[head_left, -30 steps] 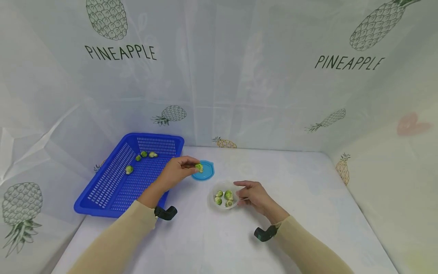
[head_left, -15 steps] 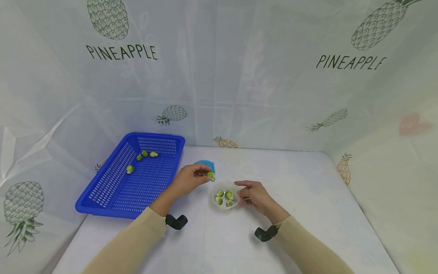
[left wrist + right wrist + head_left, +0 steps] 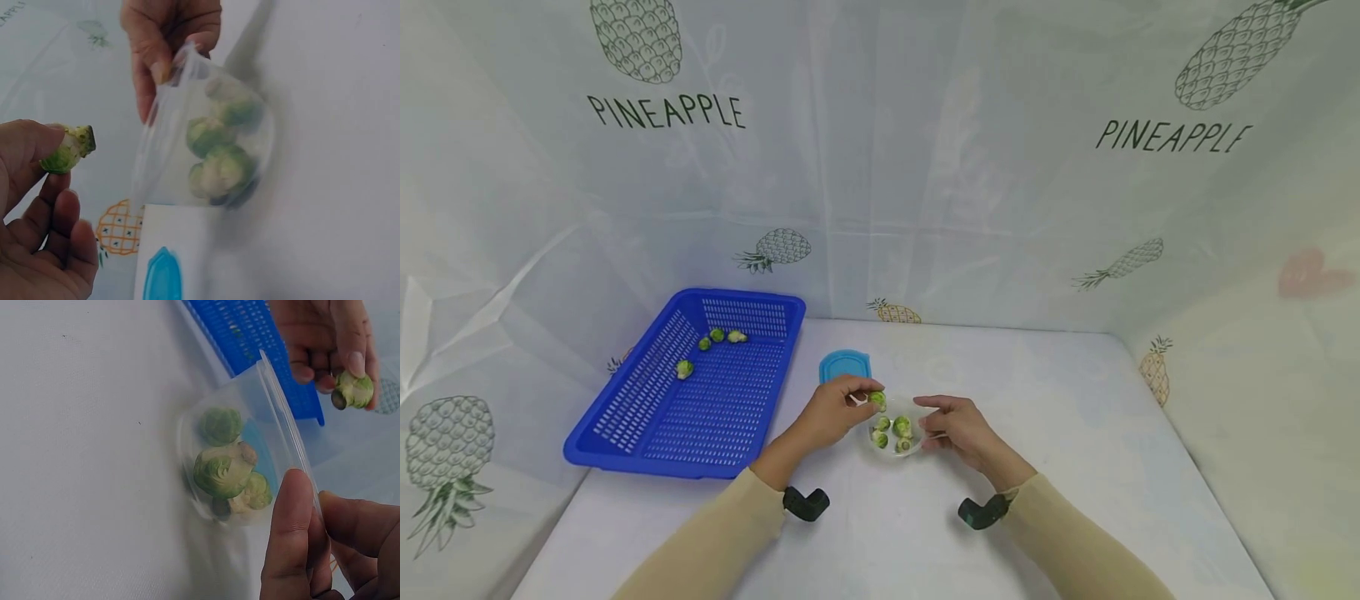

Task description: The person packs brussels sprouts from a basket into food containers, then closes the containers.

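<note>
Left hand pinching sprout has moved near bowl, right hand pinching bowl; likely mid-fill, needs lowering, release.

Flat, muted light; soft shadows; left wrist view slightly blurred.

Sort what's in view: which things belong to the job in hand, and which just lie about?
In the job: left hand; the Brussels sprout it pinches; right hand; the clear plastic bowl it holds; sprouts inside; probably the blue perforated basket and its sprouts.

Lying about: light-blue lid, untouched, possibly the bowl's; pineapple-print sheet, backdrop.
</note>
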Demonstrator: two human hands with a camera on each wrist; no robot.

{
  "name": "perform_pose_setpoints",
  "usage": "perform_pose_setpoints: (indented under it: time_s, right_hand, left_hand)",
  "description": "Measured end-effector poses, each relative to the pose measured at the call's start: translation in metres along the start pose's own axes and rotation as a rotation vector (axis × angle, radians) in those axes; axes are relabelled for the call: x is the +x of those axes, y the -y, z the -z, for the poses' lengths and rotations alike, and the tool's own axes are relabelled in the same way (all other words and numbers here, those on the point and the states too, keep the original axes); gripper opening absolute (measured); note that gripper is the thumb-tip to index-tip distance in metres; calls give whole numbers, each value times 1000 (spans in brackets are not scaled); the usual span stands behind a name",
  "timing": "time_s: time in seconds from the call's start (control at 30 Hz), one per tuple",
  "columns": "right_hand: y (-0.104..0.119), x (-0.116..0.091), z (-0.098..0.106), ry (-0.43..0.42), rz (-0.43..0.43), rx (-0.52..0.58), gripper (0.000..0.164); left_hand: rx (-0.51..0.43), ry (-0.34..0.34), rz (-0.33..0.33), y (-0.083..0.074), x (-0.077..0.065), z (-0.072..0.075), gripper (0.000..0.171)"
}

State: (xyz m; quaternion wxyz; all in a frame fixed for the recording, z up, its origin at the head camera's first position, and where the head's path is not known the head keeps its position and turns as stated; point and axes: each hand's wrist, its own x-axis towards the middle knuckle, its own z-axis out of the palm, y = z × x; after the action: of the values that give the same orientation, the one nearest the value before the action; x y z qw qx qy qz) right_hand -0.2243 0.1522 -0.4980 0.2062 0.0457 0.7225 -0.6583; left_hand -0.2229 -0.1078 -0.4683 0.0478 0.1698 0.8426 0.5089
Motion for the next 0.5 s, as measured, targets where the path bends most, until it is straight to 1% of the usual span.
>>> perform_pose_setpoints:
  time_s: [0.07, 0.27, 0.5]
  right_hand:
    - [0, 0, 0, -1, 0, 0, 50]
    - [-2, 1, 1, 0, 6, 3, 50]
    - [-3, 1, 1, 2, 16, 3, 50]
  left_hand:
    - [28, -1, -10, 2, 0, -4, 26]
    - [75, 30, -12, 10, 1, -13, 29]
    - [197, 30, -22, 15, 0, -21, 28]
